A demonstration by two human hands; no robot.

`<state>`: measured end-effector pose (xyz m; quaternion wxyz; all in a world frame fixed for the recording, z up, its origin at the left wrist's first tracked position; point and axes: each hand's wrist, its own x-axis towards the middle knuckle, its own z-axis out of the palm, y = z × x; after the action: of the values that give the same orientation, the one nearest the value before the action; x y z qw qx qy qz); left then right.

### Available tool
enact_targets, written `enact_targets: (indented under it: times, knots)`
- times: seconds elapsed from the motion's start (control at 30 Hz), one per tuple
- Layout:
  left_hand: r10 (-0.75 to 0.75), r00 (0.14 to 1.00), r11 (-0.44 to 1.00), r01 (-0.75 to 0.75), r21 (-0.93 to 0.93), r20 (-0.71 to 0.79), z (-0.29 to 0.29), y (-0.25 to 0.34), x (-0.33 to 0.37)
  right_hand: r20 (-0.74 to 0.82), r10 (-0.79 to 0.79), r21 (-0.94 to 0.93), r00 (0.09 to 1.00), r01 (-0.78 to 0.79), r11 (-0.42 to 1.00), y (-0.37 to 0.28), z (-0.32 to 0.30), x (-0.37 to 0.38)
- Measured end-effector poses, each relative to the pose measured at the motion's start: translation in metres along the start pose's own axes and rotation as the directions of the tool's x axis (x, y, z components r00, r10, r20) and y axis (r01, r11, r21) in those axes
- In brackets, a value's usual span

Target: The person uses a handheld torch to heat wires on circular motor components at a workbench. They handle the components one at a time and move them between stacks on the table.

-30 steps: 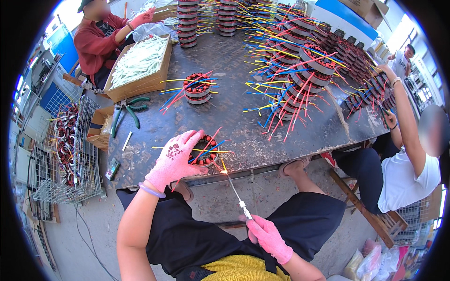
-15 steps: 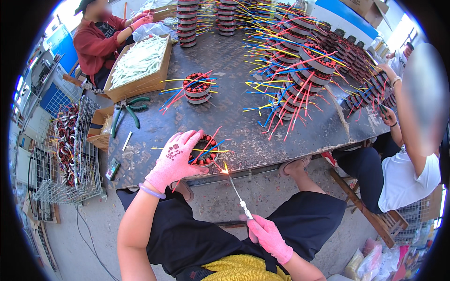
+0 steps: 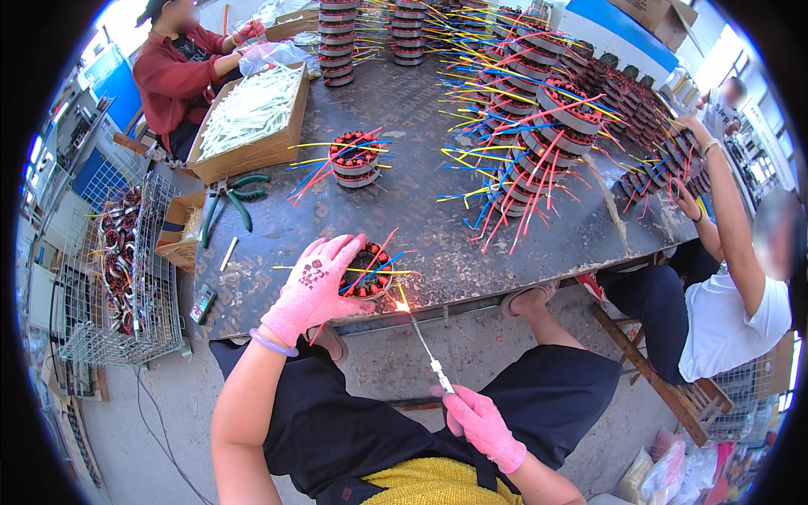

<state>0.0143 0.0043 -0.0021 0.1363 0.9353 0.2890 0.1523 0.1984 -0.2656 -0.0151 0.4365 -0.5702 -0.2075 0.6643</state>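
Observation:
My left hand (image 3: 313, 286), in a pink glove, wraps round the left side of a motor stator (image 3: 368, 284) at the table's near edge. Red, blue and yellow leads stick out from the stator's dark ring of windings. In my right hand (image 3: 484, 427), also gloved in pink, is a slim torch (image 3: 425, 345) with a white section and a thin metal tube. A flame (image 3: 403, 301) burns at its tip, close to the stator's lower right side, by the end of a red lead.
Two stacked stators (image 3: 355, 160) stand farther back, with tall stator stacks (image 3: 530, 151) right of them. Green-handled pliers (image 3: 234, 202) lie by a carton of white sleeves (image 3: 252, 118). Co-workers sit at left and right. A wire basket (image 3: 122, 278) stands left of the table.
The flame at the torch tip has grown larger and brighter. My hands have kept their places. At the right, the co-worker's head and lower hand have shifted; the left co-worker's hands have moved too.

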Motion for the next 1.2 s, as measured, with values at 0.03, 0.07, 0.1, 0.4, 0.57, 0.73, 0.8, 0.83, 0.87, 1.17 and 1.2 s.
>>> enact_targets:
  times: [0.03,0.07,0.1,0.4,0.57,0.73,0.8,0.83,0.87,1.17,1.2]
  knots:
    - [0.001,1.0,1.0,-0.001,0.004,-0.002,0.0,0.0,0.0,-0.001,-0.002,-0.003,1.0,0.002,1.0,0.0,0.0,0.0]
    - [0.003,1.0,1.0,-0.003,0.009,-0.003,0.001,0.0,0.0,-0.002,-0.003,-0.007,1.0,0.003,1.0,0.0,0.0,0.0]
    - [0.004,1.0,1.0,-0.004,0.013,-0.005,0.001,0.0,0.0,-0.003,-0.004,-0.011,1.0,0.004,1.0,0.0,0.0,0.0]
    - [-0.006,1.0,1.0,0.005,0.007,0.004,0.001,0.0,0.0,0.011,-0.005,-0.003,1.0,0.005,1.0,0.001,-0.001,0.0]
    - [-0.003,1.0,1.0,0.003,-0.004,0.0,0.001,0.0,0.001,0.006,-0.002,0.007,1.0,0.002,1.0,-0.001,-0.001,-0.001]
    - [-0.013,1.0,1.0,0.014,-0.027,0.006,-0.001,0.001,0.001,0.011,0.02,0.001,1.0,-0.021,1.0,-0.007,0.002,-0.001]
    - [-0.008,1.0,1.0,0.008,-0.026,0.0,0.0,0.002,0.001,0.009,0.013,0.005,1.0,-0.013,1.0,-0.005,0.0,-0.001]
    - [-0.01,1.0,1.0,0.01,-0.024,0.002,0.0,0.002,0.001,0.01,0.008,0.006,1.0,-0.008,1.0,-0.002,0.0,0.0]
    - [-0.012,1.0,1.0,0.013,-0.022,0.005,-0.001,0.002,0.001,0.011,0.002,0.006,1.0,-0.002,1.0,0.0,-0.001,0.001]
    - [-0.048,0.998,0.999,0.049,-0.023,0.032,-0.001,0.004,0.002,0.021,-0.016,-0.067,1.0,0.018,0.998,0.002,-0.003,0.001]
    - [-0.051,0.998,0.998,0.052,-0.022,0.033,-0.001,0.003,0.002,0.028,-0.018,-0.059,0.999,0.019,0.998,0.002,-0.004,0.002]
